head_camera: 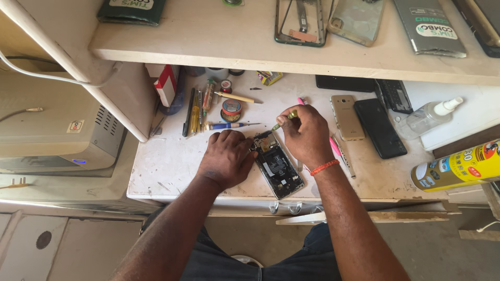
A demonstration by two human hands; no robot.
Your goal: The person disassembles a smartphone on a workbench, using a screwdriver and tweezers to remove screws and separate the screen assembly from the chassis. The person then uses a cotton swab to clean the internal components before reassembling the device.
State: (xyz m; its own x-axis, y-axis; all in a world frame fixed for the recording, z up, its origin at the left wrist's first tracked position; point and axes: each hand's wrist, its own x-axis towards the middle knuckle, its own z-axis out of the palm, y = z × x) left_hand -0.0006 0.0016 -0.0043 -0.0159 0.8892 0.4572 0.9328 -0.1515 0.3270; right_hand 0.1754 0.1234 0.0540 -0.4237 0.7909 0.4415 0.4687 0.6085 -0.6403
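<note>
Two hands point(268, 145), opened phone point(277, 165) lying near-to-far

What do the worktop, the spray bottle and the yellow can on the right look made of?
Worktop: looks like white painted board, matte, scuffed and stained. Spray bottle: clear plastic, see-through body, white nozzle. Yellow can: probably metal, glossy printed wall with white cap; cannot be sure.

Your opened phone point(276, 164) | back off, dark circuitry exposed | flat, angled, near the counter's front edge | your small yellow-green screwdriver point(284, 119) tilted over its top end
</note>
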